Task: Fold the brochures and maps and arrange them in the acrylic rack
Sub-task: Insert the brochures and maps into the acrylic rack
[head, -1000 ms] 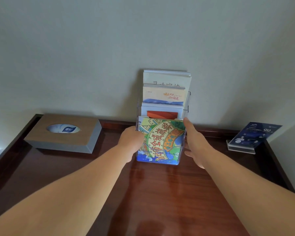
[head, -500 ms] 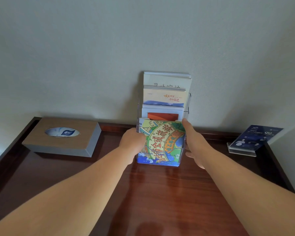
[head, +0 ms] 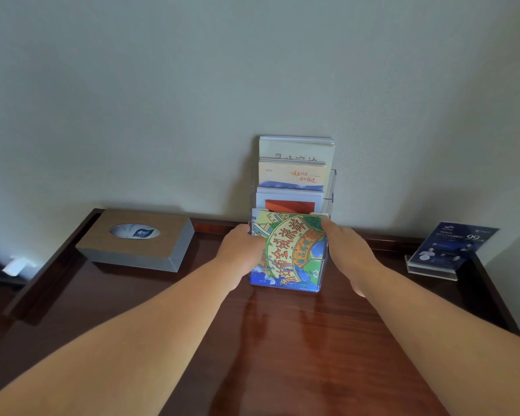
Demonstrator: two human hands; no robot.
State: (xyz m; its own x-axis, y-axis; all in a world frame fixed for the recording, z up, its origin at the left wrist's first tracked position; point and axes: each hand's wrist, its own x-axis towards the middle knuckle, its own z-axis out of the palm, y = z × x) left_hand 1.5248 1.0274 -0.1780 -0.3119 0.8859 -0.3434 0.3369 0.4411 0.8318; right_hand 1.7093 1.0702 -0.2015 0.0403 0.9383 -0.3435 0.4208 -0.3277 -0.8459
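A clear acrylic rack [head: 330, 187] stands against the wall at the back of the desk, with several tiers. The upper tiers hold a white brochure [head: 296, 150], a cream brochure [head: 291, 175] and a white one with an orange panel [head: 290, 202]. A colourful folded map [head: 288, 250] sits upright in the front pocket. My left hand [head: 240, 250] wraps the rack's left side by the map's edge, its fingertips hidden. My right hand [head: 348, 253] lies along the right side, one fingertip pressed on the map's top right corner.
A brown and grey tissue box [head: 135, 238] sits at the back left of the dark wooden desk [head: 297, 340]. A blue card in a clear sign holder [head: 451, 250] stands at the back right. The desk has a raised rim along its edges.
My right fingertip has slid a little further onto the map's top right corner. Both hands otherwise stay at the rack's sides, and the map sits in the same place.
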